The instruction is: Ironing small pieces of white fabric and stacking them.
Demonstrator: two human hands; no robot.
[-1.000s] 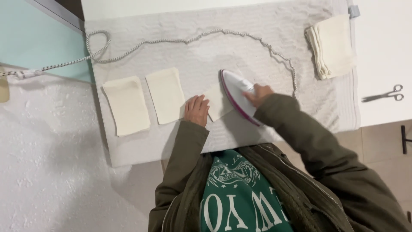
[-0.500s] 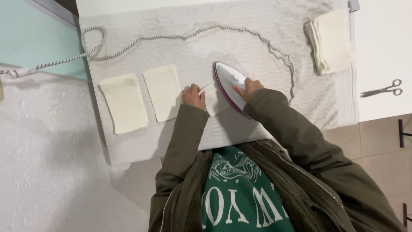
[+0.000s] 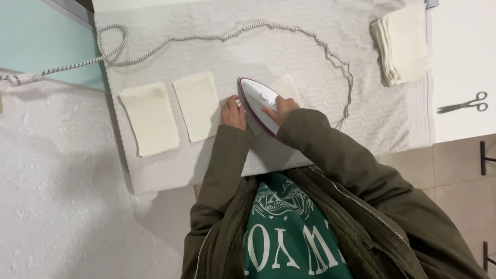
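1. Fingers of the right hand (image 3: 279,107) are clenched around the handle of the white iron (image 3: 257,103), whose soleplate edge shows a dark purple line; it lies flat on the towel-covered surface (image 3: 310,139), nose pointing away from the person.
2. The left hand (image 3: 233,112) presses down just beside the iron's left edge; its grip holds nothing that can be made out, fingertips bent against the towel.
3. A cream cloth piece (image 3: 287,86) sits under the iron, only its far right corner showing past the soleplate.
4. Left of the left hand lie two more cream rectangles, the nearer one (image 3: 197,105) just beside the hand and the farther one (image 3: 150,118) near the towel's left edge, with a narrow gap between them.
5. The braided cord (image 3: 217,37) loops along the far side of the towel and comes down on the right, near the iron's heel, leaving bare towel between it and the iron.
6. A folded stack of cream cloths (image 3: 403,44) rests at the far right corner of the towel.
7. Scissors (image 3: 465,106) lie on the white top beyond the towel's right edge, well apart from both hands.
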